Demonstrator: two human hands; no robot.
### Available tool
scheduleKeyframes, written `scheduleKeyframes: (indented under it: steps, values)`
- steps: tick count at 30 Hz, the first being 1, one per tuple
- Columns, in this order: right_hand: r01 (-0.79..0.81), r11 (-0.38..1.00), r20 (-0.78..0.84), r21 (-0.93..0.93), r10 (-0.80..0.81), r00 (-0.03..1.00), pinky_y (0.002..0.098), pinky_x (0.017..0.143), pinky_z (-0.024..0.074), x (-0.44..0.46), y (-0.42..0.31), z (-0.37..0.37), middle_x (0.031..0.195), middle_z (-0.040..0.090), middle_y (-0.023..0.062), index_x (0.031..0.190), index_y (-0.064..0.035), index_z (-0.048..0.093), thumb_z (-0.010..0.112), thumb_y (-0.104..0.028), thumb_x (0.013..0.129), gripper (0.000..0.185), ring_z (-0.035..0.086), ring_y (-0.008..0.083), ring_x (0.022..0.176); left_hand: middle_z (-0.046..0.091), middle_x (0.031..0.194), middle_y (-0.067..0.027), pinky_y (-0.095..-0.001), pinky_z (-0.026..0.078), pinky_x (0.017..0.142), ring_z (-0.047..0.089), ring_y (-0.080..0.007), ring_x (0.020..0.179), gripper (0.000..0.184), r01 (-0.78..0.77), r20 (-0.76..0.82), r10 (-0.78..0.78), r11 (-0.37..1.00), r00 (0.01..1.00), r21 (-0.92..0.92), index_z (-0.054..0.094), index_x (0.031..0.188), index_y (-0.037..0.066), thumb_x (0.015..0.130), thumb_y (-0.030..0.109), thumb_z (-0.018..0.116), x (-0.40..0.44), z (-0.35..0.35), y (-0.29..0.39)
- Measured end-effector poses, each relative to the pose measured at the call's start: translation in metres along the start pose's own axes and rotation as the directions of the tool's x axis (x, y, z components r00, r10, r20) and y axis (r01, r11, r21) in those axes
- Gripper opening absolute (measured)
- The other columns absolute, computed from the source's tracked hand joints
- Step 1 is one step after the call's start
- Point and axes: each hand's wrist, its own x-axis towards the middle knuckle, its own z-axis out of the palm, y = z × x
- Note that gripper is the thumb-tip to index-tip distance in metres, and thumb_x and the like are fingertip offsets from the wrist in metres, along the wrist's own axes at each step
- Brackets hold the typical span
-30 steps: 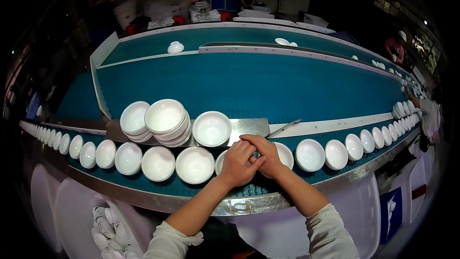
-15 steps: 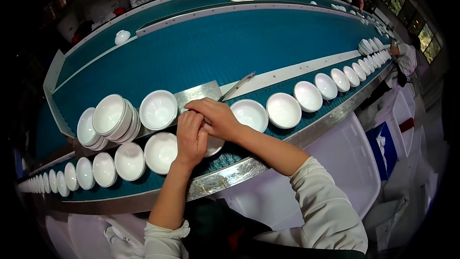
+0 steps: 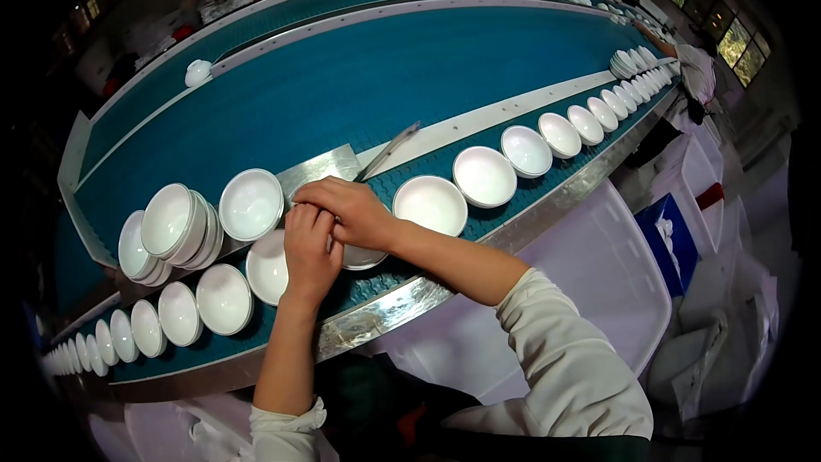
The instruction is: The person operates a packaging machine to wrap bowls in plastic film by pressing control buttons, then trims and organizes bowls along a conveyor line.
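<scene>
My left hand (image 3: 311, 252) and my right hand (image 3: 349, 212) are together over the near belt's row of white bowls, right fingers lying over the left ones. Both have bent fingers; whether anything is between them is hidden. Partly behind my hands are a bowl (image 3: 268, 267) on the left and another (image 3: 363, 257) on the right. Beyond them a single white bowl (image 3: 251, 204) and stacked bowls (image 3: 175, 222) stand on a metal plate (image 3: 322, 170). A thin tool (image 3: 389, 151) lies at the plate's right end.
A wide teal belt (image 3: 342, 77) stretches behind the plate. The bowl row curves along the near belt to both sides, inside a metal edge (image 3: 385, 308). Below are a pale tub (image 3: 590, 282) and a blue box (image 3: 667, 244). Other people work at the far right.
The view has turned, so the belt slants up to the right. Bowls in the near row have shifted relative to the metal plate. My hands remain together.
</scene>
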Motion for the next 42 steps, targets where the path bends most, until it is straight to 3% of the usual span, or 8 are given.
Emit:
scheduleKeyframes:
  steps: [8, 13, 15, 21, 23, 29, 42]
  values:
    - [0.005, 1.0, -0.044, 0.025, -0.004, 0.999, 0.0332, 0.071, 0.0497, 0.003, 0.0, -0.001, 0.094, 0.063, 0.0087, 0.099, -0.0056, 0.059, 0.061, -0.002, 0.066, 0.033, 0.061, 0.0268, 0.084, 0.052, 0.089, -0.016, -0.0368, 0.041, 0.07, 0.05, -0.0335, 0.083, 0.028, -0.008, -0.078, 0.005, 0.999, 0.997, -0.04, 0.054, 0.092, -0.002, 0.064, -0.006, 0.055, 0.001, 0.003, -0.001]
    - [0.031, 0.999, -0.049, 0.023, -0.03, 0.998, 0.0329, 0.07, 0.0499, 0.005, -0.002, -0.005, 0.093, 0.063, 0.0082, 0.098, -0.0056, 0.059, 0.062, -0.001, 0.064, 0.035, 0.061, 0.0265, 0.083, 0.053, 0.09, -0.0158, -0.0374, 0.042, 0.071, 0.05, -0.0332, 0.083, 0.028, -0.018, -0.08, 0.013, 0.998, 0.997, -0.058, 0.055, 0.092, -0.002, 0.064, -0.006, 0.055, 0.004, 0.002, 0.002]
    - [0.041, 0.999, -0.063, 0.017, -0.039, 0.997, 0.0328, 0.07, 0.05, 0.006, -0.004, -0.007, 0.092, 0.063, 0.0081, 0.098, -0.0056, 0.059, 0.062, -0.001, 0.063, 0.035, 0.061, 0.0265, 0.083, 0.051, 0.086, -0.0159, -0.0398, 0.042, 0.068, 0.05, -0.0344, 0.082, 0.022, -0.031, -0.108, 0.025, 0.998, 0.994, -0.061, 0.053, 0.084, -0.001, 0.062, -0.005, 0.058, 0.008, 0.001, 0.006]
    - [0.061, 0.998, -0.059, 0.019, -0.06, 0.996, 0.0318, 0.069, 0.0504, 0.009, -0.006, -0.011, 0.092, 0.063, 0.0073, 0.098, -0.0058, 0.059, 0.063, -0.001, 0.062, 0.036, 0.062, 0.0259, 0.083, 0.052, 0.087, -0.016, -0.0401, 0.042, 0.068, 0.05, -0.0345, 0.082, 0.026, -0.025, -0.122, 0.016, 0.997, 0.992, -0.071, 0.055, 0.086, -0.001, 0.061, -0.006, 0.057, 0.009, -0.002, 0.008]
    - [0.062, 0.998, -0.071, 0.023, -0.06, 0.996, 0.0319, 0.069, 0.0508, 0.01, -0.006, -0.01, 0.093, 0.064, 0.0079, 0.1, -0.0061, 0.059, 0.063, -0.002, 0.063, 0.037, 0.062, 0.0259, 0.083, 0.052, 0.091, -0.0161, -0.0382, 0.041, 0.074, 0.05, -0.0346, 0.086, 0.028, 0.012, -0.068, -0.017, 0.996, 0.998, -0.083, 0.055, 0.092, -0.001, 0.064, -0.007, 0.056, 0.008, -0.003, 0.007]
    - [0.0, 0.999, -0.069, 0.055, 0.004, 0.998, 0.032, 0.07, 0.0513, 0.012, -0.009, -0.012, 0.096, 0.064, 0.0099, 0.104, -0.0059, 0.059, 0.063, -0.004, 0.065, 0.039, 0.063, 0.0262, 0.084, 0.052, 0.092, -0.0166, -0.0388, 0.041, 0.075, 0.05, -0.0354, 0.087, 0.029, -0.017, -0.114, 0.011, 0.998, 0.993, -0.056, 0.054, 0.092, -0.001, 0.064, -0.007, 0.056, 0.012, -0.003, 0.008]
    - [0.019, 0.998, -0.048, 0.053, -0.017, 0.999, 0.0324, 0.072, 0.0507, 0.017, -0.005, -0.016, 0.096, 0.063, 0.0101, 0.102, -0.005, 0.059, 0.062, -0.002, 0.064, 0.038, 0.062, 0.0268, 0.086, 0.054, 0.094, -0.0166, -0.0406, 0.042, 0.074, 0.051, -0.0356, 0.087, 0.029, -0.006, -0.101, 0.002, 0.999, 0.995, -0.036, 0.056, 0.091, -0.002, 0.063, -0.006, 0.058, 0.019, -0.006, 0.01]
